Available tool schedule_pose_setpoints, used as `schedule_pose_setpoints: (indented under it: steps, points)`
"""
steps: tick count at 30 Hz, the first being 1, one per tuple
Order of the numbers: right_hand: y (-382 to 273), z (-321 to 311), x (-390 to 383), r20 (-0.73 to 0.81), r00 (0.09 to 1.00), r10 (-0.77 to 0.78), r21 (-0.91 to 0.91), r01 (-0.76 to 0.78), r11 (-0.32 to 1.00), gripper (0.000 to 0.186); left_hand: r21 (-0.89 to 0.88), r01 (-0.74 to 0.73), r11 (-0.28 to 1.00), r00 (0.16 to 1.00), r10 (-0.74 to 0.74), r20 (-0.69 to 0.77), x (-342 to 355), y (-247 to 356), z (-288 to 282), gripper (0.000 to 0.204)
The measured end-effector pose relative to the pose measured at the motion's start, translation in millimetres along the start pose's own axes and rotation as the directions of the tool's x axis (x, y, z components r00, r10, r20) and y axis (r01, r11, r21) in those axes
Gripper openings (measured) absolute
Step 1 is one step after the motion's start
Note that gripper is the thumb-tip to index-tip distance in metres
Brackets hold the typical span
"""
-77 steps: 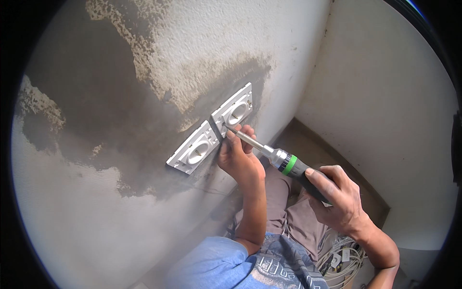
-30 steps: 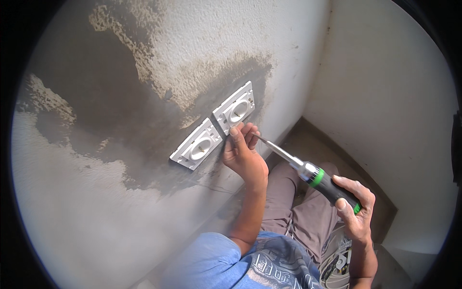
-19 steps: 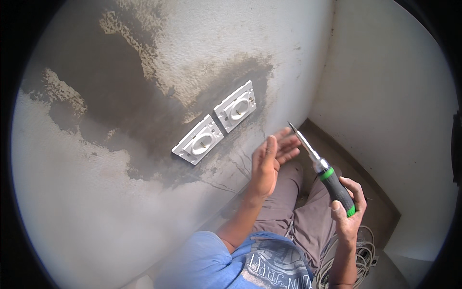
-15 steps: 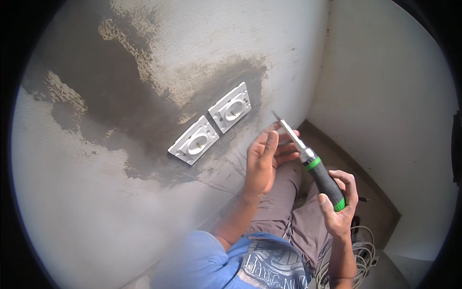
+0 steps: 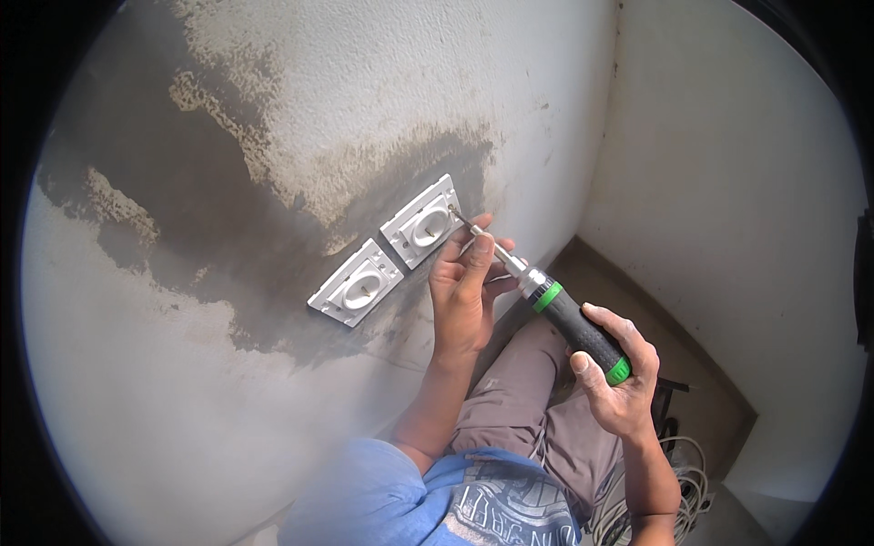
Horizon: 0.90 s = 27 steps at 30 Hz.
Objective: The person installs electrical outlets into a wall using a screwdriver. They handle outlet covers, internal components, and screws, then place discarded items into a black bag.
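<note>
A black and green screwdriver (image 5: 583, 326) slants up and left toward the wall. Around the butt of its handle, my right hand (image 5: 626, 373) is closed. My left hand (image 5: 466, 291) pinches the metal shaft near the front with thumb and fingers. The tip meets the right edge of the farther white wall socket (image 5: 426, 226), at a screw there. Beside it, down and to the left, a second white socket (image 5: 360, 284) is mounted in the same wall. Both sockets show their bare mounting frames.
Grey patched plaster (image 5: 209, 205) surrounds the sockets on the white wall (image 5: 401, 64). Another white wall (image 5: 728, 182) stands at the right, meeting it in a corner. A coil of pale cable (image 5: 694, 491) lies on the floor beside my legs (image 5: 510, 391).
The screwdriver has moved left and its tip has reached the farther socket's right edge. My left hand has shifted left and closed on the shaft. My right hand has followed with the handle.
</note>
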State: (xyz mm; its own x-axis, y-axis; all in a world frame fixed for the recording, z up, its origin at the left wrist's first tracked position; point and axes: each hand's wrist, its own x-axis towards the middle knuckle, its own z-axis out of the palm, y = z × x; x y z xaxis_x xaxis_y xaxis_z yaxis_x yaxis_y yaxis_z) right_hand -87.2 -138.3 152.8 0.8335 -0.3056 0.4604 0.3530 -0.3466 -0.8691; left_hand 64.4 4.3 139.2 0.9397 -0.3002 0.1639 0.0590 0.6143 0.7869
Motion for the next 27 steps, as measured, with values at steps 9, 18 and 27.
schedule_pose_setpoints:
  steps: [9,18,27]
  points:
    - [2,3,-4,0.004,0.959,0.282,0.281,-0.272,0.92,0.049,0.027,-0.009,1.0,1.0,0.009,-0.011,4,-2,-1,0.032]
    - [0,4,2,0.036,0.938,0.344,0.33,-0.336,0.882,0.051,-0.048,-0.006,0.999,1.0,0.006,0.002,8,-5,-3,0.033]
    - [-8,3,3,0.028,0.943,0.332,0.303,-0.324,0.896,0.052,-0.078,-0.012,0.997,1.0,0.011,-0.013,9,0,3,0.038]
